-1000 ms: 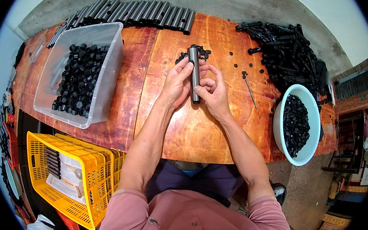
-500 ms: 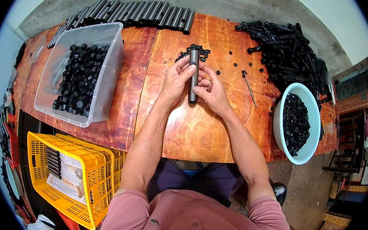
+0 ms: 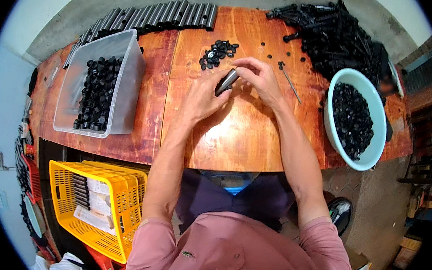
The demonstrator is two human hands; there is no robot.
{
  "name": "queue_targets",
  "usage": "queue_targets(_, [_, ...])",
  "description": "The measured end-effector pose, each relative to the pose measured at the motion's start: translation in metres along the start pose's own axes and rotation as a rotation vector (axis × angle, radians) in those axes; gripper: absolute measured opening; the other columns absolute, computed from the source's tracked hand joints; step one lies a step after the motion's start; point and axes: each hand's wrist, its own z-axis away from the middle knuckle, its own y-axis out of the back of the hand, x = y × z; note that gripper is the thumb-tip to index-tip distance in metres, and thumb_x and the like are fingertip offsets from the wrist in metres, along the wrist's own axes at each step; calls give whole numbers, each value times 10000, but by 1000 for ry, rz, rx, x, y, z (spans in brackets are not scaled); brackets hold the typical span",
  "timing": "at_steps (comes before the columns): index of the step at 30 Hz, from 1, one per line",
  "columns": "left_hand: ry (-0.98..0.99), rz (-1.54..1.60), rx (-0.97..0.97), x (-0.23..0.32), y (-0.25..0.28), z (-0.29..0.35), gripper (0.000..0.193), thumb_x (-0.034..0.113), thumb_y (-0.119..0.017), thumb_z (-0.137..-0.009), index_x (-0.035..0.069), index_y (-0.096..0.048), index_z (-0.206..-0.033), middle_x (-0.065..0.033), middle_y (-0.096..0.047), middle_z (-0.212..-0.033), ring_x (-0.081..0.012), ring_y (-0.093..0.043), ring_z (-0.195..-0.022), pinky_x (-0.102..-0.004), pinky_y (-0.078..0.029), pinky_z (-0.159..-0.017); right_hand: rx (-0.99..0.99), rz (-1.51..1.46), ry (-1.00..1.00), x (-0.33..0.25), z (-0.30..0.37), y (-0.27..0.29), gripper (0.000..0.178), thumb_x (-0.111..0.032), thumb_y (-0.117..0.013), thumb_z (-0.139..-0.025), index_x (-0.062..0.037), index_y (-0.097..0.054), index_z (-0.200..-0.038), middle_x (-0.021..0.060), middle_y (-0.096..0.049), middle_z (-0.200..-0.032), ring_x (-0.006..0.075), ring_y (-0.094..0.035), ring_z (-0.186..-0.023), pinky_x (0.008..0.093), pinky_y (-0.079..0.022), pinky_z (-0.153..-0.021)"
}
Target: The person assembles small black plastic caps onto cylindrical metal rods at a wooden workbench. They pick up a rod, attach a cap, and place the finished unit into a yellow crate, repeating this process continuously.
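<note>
A short grey metal tube [image 3: 228, 80] with a dark near end lies tilted in my left hand [image 3: 200, 96], whose thumb and fingers wrap it. At the tube's upper right end, my right hand [image 3: 263, 82] has its thumb and index finger curled against it; the other fingers are partly hidden. Whether a small part sits between those fingertips cannot be made out. Just beyond my hands a loose heap of small black round caps [image 3: 216, 54] rests on the wooden table [image 3: 202, 151]. A thin metal rod [image 3: 292, 87] lies to the right.
Grey tubes [image 3: 166, 16] line the back left. A clear plastic bin [image 3: 130, 86] holds black caps. At right stand a heap of black parts [image 3: 338, 39] and a pale blue basin [image 3: 375, 155] of small black pieces. Yellow crates [image 3: 122, 198] stand below the table's left edge.
The tube has turned from upright in view to a slant, with more of it covered by my left hand. My right hand has shifted to its upper end. The whole view has shifted slightly.
</note>
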Motion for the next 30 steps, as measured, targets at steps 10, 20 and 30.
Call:
queue_targets(10, [5, -165, -3, -4, -14, 40, 410, 71, -754, -800, 62, -656, -1198, -191, -679, -1040, -395, -667, -935, -436, -545, -797, -338, 214, -63, 24, 0, 5, 204, -45, -735, -795, -1, -685, -988, 7, -644, -822, 95, -571, -757, 260, -474, -704])
queue_targets(20, [2, -214, -55, 0, -19, 36, 408, 79, -742, -815, 51, -647, -1211, -189, -656, -1053, -394, -627, -998, -442, -512, -844, -363, 285, -74, 25, 0, 15, 215, 5, -744, -743, -9, -652, -937, 27, -630, -809, 122, -577, -745, 279, -484, -668])
queue_targets(30, [51, -371, -111, 4, -6, 55, 402, 221, -701, -922, 33, -625, -1269, -200, -607, -1041, -383, -617, -948, -436, -509, -813, -409, 259, -93, 35, -1, 18, 229, 49, -711, -710, -7, -612, -908, 54, -632, -785, 147, -609, -721, 312, -503, -625])
